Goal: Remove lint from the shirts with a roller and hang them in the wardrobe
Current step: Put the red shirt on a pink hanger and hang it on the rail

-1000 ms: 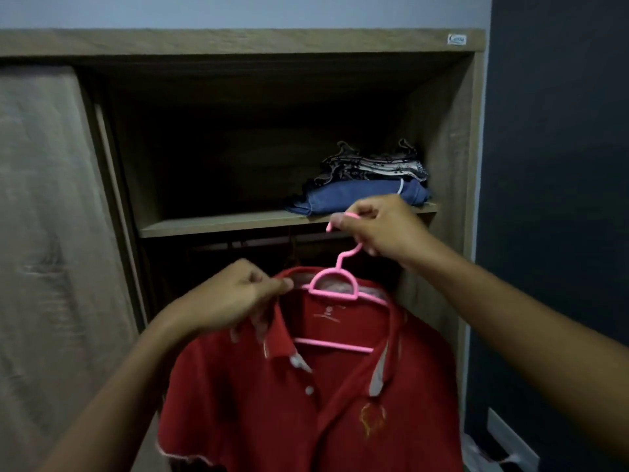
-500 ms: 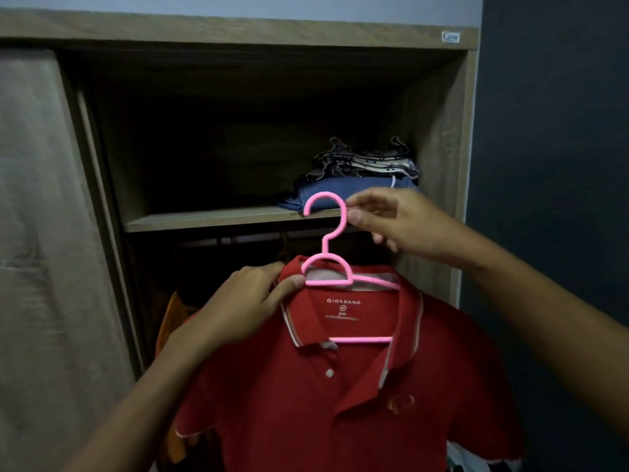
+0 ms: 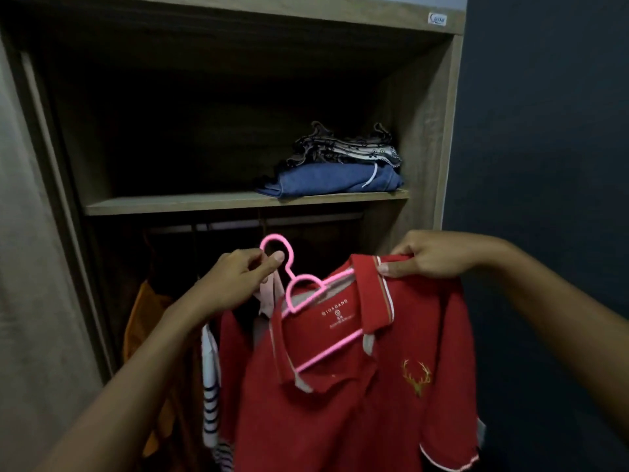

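- Pink hanger (image 3: 308,294) now sits tilted inside the red polo shirt (image 3: 357,386), in front of the open wardrobe (image 3: 439,131), below its shelf (image 3: 204,202).
- Hands have swapped since half a second ago: the left hand (image 3: 235,284) pinches the hook, fingers closed on it.
- Right hand (image 3: 432,255) has moved to the collar, fingers clamped on the fabric.
- Hanging rail (image 3: 258,224) behind looks metal, though it's dim.

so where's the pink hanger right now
Centre of the head view, inside the red shirt's collar; the pink hanger has its hook pinched by the left hand, below the rail.
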Available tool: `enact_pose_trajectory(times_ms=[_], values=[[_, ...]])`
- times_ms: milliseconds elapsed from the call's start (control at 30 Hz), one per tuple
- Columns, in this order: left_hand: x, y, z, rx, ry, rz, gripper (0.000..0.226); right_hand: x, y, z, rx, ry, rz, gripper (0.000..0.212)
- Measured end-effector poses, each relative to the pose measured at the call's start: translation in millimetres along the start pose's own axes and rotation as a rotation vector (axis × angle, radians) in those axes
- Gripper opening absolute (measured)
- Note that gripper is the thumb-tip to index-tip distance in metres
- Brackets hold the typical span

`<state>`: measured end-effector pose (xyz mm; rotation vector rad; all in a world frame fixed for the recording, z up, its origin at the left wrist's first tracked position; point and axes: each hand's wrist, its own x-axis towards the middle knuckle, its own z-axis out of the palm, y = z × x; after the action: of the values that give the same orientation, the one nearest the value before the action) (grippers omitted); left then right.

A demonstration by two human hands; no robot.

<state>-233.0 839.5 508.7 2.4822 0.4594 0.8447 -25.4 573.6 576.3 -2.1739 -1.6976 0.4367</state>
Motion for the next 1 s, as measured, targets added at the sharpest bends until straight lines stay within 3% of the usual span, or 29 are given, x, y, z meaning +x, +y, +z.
enact_pose_trajectory(times_ms=[167, 367, 633, 1000], values=[[12.9, -25.8, 28.5, 0.031, 0.078, -0.082, 0.048, 12.8, 17.1, 6.7, -0.212, -0.031, 0.209, 0.048], [28.9, -46.7, 64.5, 0.084, 0.124, -0.179, 0.037, 30.9, 32.6, 22.4, -0.343, 0.141, 0.341, 0.050], [55.9, -51.7, 109.6, 0.196, 0.034, -0.322, 0.043, 76.7, 62.4, 52.3, -0.051, 0.358, 0.409, 0.048], [61.9, -62.3, 127.6, 0.446, -0.094, -0.342, 0.042, 150.0, 81.4, 64.4, 0.174, 0.384, 0.338, 0.048]])
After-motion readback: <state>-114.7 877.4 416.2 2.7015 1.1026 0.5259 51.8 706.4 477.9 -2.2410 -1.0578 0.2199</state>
